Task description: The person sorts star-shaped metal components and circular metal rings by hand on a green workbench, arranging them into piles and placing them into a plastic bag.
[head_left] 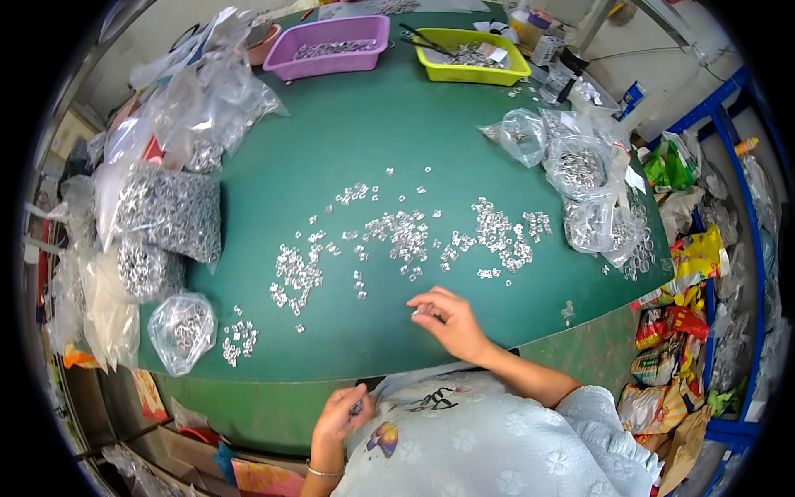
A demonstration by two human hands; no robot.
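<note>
Here our right hand (454, 325) pinches a small silver, metallic-looking piece (419, 311) over the green desk (348, 141); our left hand (336, 413) curls round a small greyish item (356, 408). Pieces like these seem light, stiff, slippery: we'd grip opposite edges.

From afar I watched through the head-worn fisheye, which looked down from close above the pale shirt (497, 439) and faced forward across the green table (364, 124).
</note>
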